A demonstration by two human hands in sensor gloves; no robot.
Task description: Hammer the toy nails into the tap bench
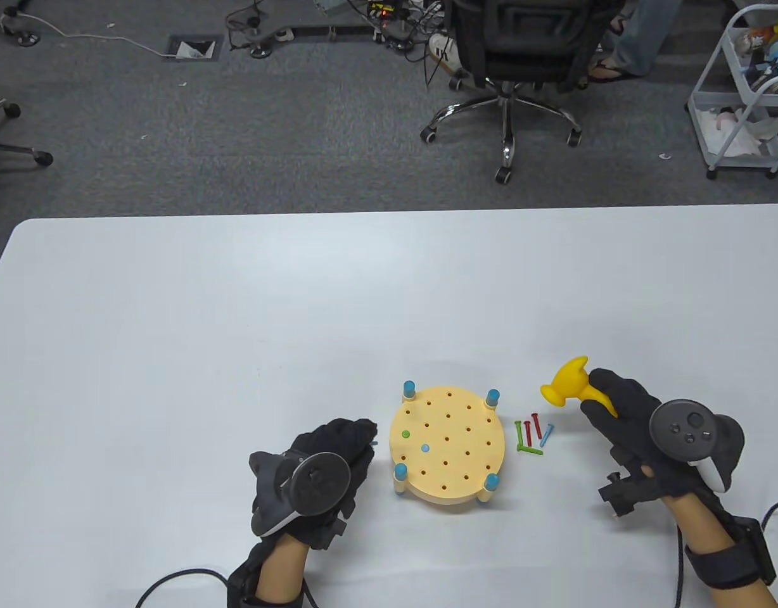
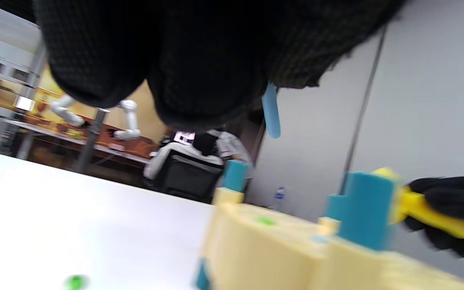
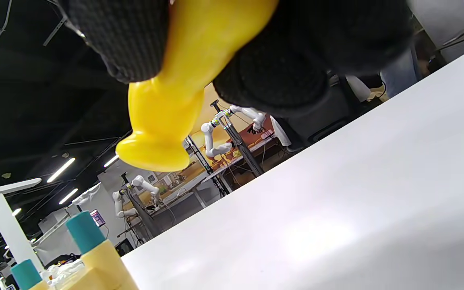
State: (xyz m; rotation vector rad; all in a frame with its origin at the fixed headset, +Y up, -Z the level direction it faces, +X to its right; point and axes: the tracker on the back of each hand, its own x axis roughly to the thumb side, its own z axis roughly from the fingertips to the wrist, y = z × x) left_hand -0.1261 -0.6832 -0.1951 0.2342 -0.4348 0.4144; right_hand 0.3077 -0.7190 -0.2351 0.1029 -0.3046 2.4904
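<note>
Nearest the person, the left hand (image 1: 325, 462) sits low on the white counter (image 1: 237, 316), just beside the left edge of the tap bench (image 1: 448, 447). Its fingers are curled together, and the left wrist view shows a light-blue nail (image 2: 271, 110) poking down out of them, so it is pinching that nail. On the other side the right hand (image 1: 623, 418) is wrapped round the handle of the yellow toy hammer (image 1: 569, 383), with the head held up in the air to the right of the bench, not over it.

Between the two hands stands the round, pale-yellow bench on its blue-capped posts. Two nails already sit flush in its top: a green head (image 1: 406, 434) near the left rim and a blue head (image 1: 426, 448) just inside it. Most holes are bare.

Just right of the bench lies a small heap of loose nails (image 1: 531, 434), green, red and blue, touching one another.

My reading is that this is the step of placing the next nail. The left hand needs to stand the blue nail upright in a free hole and steady it, and then the hammer has to swing across and come down squarely on its head without catching the fingers.

Beyond the counter are grey carpet, an office chair (image 1: 509, 57) and a white trolley (image 1: 744, 95).
</note>
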